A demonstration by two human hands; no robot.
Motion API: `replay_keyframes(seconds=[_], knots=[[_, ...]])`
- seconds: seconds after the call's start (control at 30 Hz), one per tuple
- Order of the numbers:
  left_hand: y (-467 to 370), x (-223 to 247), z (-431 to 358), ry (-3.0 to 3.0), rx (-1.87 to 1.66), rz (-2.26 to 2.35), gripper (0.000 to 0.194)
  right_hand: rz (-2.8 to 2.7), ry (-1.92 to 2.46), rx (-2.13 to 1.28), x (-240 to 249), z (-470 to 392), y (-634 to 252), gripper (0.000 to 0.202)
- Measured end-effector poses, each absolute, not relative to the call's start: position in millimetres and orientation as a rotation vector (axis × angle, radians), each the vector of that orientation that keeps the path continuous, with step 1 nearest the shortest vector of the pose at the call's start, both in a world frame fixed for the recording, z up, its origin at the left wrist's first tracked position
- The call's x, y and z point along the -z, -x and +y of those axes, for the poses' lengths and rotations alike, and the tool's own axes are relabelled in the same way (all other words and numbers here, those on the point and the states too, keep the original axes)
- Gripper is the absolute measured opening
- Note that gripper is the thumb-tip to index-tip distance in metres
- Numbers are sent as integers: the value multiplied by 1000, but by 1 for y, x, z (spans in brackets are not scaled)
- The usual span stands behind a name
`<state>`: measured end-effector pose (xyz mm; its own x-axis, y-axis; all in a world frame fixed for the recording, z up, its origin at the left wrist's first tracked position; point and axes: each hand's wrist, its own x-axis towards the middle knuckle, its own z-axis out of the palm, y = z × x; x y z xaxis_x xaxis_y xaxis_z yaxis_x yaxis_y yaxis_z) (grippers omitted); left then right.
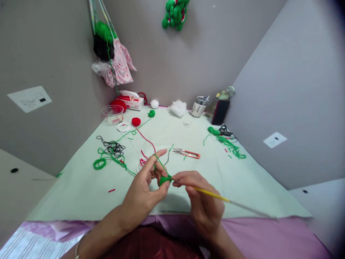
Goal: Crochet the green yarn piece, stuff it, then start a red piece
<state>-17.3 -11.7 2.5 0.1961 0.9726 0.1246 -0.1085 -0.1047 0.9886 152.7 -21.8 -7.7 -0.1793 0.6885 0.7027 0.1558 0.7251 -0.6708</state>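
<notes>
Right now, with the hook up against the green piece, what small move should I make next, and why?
I'd probably catch the green strand with the yellow hook: its tip is at the edge of the green piece, and the strand runs there from a raised finger of your left hand.

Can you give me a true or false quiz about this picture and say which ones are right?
1. The right hand holds a crochet hook with yellow on it. True.
2. The piece being worked on is red. False: the left hand pinches a green crochet piece.
3. Thread snips with orange handles lie on the table. True.
4. The fluffy stuffing is inside the clear tub. False: the white stuffing sits on the table.
5. A small red yarn ball rests on the table. True.
</notes>
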Motion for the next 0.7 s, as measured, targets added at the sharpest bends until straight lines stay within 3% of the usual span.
replay_keyframes(seconds=[0.13,0.4,0.57,0.7], knots=[[16,-5,-12,-1301,-1212,976,61,-1814,645,-293,10,-24,-150,26],[17,-5,-14,-1360,-1279,1070,59,-1872,728,-273,12,-21,-153,33],[13,-7,-15,-990,-1171,835,80,-1880,791,83,26,-23,-147,47],[19,-10,-11,-710,-1045,649,71,-1665,775,-242,16,-25,-144,36]])
